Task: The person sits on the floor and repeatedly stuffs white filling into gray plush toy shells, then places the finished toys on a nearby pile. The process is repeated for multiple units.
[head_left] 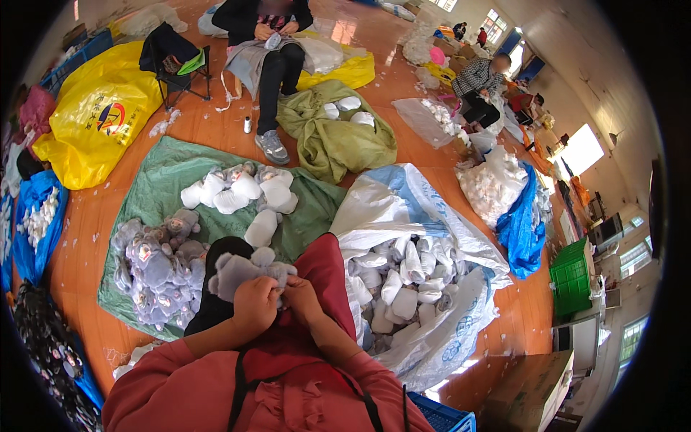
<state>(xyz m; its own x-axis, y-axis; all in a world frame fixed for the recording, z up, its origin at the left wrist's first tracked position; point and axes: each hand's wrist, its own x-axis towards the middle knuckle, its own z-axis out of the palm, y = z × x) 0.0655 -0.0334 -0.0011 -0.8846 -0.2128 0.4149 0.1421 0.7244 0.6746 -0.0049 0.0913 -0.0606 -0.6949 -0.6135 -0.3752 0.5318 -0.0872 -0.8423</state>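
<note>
Head cam, gray plush [236,276] in L hand [255,304], R hand [302,299] @ its edge

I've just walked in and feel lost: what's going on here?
The person's left hand and right hand hold a gray plush toy above the lap. More gray toys lie piled on a green sheet to the left. To the right, an open white sack holds white and gray pieces. Opposite, a seated co-worker handles a small item.
</note>
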